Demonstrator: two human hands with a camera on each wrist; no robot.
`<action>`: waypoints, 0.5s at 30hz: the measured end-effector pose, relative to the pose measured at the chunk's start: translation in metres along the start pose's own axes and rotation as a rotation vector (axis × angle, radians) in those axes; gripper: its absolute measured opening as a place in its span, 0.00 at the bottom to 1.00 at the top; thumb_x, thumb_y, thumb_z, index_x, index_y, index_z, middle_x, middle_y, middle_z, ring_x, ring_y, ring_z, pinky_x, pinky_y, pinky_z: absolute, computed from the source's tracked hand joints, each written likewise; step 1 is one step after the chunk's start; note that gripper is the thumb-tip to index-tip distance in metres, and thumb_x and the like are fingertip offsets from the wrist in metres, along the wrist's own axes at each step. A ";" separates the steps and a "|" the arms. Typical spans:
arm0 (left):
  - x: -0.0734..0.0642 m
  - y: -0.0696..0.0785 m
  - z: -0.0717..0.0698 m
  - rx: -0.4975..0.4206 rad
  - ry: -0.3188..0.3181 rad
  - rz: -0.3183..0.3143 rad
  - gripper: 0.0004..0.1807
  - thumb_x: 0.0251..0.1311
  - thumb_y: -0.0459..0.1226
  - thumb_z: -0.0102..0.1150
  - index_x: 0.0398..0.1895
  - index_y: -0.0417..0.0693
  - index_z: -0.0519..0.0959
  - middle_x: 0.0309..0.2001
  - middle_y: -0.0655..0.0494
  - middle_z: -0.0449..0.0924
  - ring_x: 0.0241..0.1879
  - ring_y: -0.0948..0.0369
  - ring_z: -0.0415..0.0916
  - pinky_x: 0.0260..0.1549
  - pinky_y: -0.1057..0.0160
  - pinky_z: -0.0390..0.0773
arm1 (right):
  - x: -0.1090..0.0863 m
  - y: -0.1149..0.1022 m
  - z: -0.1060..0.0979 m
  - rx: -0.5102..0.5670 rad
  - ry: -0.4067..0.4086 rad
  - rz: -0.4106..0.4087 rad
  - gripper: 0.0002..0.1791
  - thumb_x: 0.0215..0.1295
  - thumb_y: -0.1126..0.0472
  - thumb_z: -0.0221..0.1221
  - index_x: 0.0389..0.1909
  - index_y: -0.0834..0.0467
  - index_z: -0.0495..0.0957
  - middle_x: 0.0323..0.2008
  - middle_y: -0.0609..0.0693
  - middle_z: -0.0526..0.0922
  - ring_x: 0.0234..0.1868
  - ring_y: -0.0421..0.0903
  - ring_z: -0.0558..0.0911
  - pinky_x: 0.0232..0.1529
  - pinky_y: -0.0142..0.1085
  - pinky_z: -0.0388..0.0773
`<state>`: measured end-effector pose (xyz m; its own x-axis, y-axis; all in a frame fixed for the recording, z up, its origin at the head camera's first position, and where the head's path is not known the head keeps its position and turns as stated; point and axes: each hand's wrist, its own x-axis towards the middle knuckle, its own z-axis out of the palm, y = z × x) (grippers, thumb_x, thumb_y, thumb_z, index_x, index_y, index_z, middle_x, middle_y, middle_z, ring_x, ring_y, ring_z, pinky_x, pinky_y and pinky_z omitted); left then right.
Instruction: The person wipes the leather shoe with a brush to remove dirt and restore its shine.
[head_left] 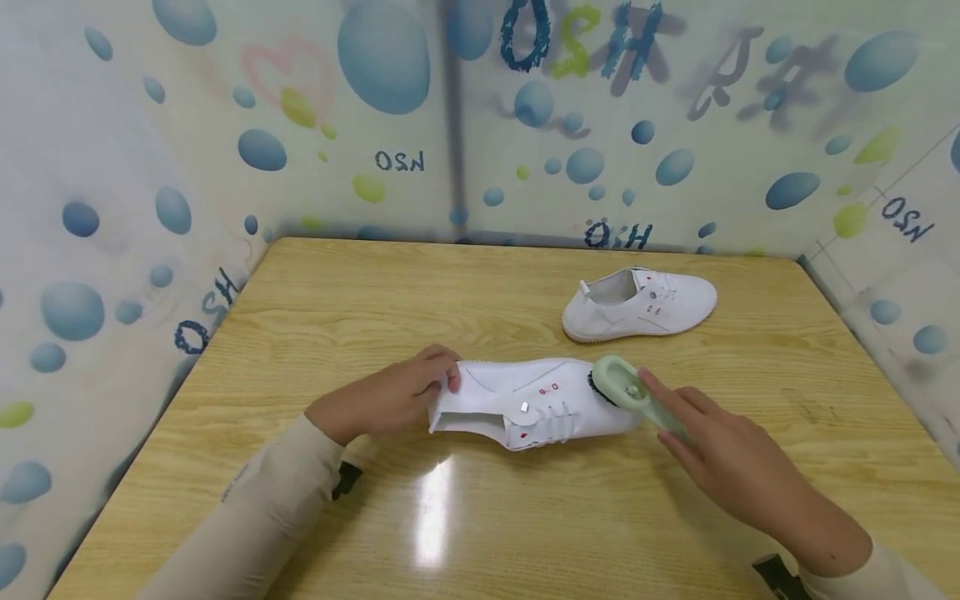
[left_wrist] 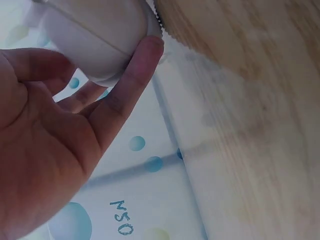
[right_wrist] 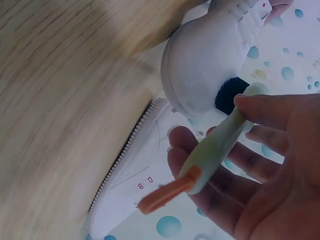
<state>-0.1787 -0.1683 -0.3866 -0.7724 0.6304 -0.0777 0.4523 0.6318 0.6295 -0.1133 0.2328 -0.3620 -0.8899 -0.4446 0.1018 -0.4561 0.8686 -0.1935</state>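
Note:
A white lace-up shoe lies tipped on its side on the wooden table, toe to the right. My left hand grips it by the heel; in the left wrist view the fingers curl round the heel's end. In my right hand is a pale green brush, held by its handle. Its dark bristles touch the shoe's toe area. An orange strap hangs from the handle's end in the right wrist view.
The other white shoe stands upright farther back on the table, toe to the right. Walls with blue and green spots and lettering rise behind the table and along both sides.

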 end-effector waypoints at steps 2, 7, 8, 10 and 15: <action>0.000 0.000 0.000 0.013 0.025 -0.015 0.11 0.78 0.33 0.36 0.54 0.54 0.69 0.62 0.56 0.67 0.60 0.58 0.69 0.59 0.54 0.72 | 0.000 -0.001 -0.002 -0.008 0.004 0.001 0.45 0.64 0.61 0.67 0.78 0.46 0.55 0.50 0.54 0.81 0.32 0.39 0.79 0.28 0.38 0.76; 0.000 0.001 0.000 0.077 0.057 0.003 0.21 0.76 0.32 0.43 0.69 0.52 0.64 0.67 0.52 0.69 0.66 0.56 0.69 0.64 0.51 0.72 | -0.002 0.000 -0.004 -0.029 0.054 -0.022 0.43 0.61 0.62 0.69 0.76 0.50 0.61 0.49 0.53 0.82 0.35 0.43 0.82 0.29 0.40 0.78; 0.000 0.001 0.000 0.090 0.056 0.010 0.23 0.75 0.31 0.44 0.70 0.51 0.65 0.67 0.51 0.69 0.66 0.55 0.70 0.63 0.51 0.72 | -0.002 0.000 -0.005 -0.031 0.075 -0.033 0.42 0.60 0.62 0.69 0.74 0.52 0.63 0.48 0.53 0.82 0.36 0.43 0.82 0.29 0.40 0.78; -0.001 0.002 0.000 0.106 0.053 0.024 0.23 0.74 0.29 0.46 0.70 0.49 0.66 0.65 0.49 0.71 0.64 0.53 0.71 0.62 0.50 0.73 | -0.003 0.001 -0.005 -0.030 0.124 -0.061 0.40 0.58 0.65 0.70 0.72 0.55 0.66 0.48 0.52 0.82 0.38 0.44 0.82 0.31 0.40 0.79; -0.002 0.005 -0.003 0.117 0.038 0.015 0.23 0.71 0.27 0.49 0.67 0.52 0.71 0.62 0.50 0.74 0.62 0.54 0.73 0.60 0.51 0.75 | -0.001 0.000 -0.003 0.002 0.186 -0.108 0.40 0.55 0.68 0.71 0.70 0.57 0.70 0.48 0.51 0.81 0.41 0.43 0.81 0.34 0.39 0.80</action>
<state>-0.1767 -0.1678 -0.3807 -0.7805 0.6240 -0.0384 0.5111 0.6723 0.5355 -0.1124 0.2337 -0.3589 -0.8204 -0.4867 0.3002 -0.5487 0.8178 -0.1737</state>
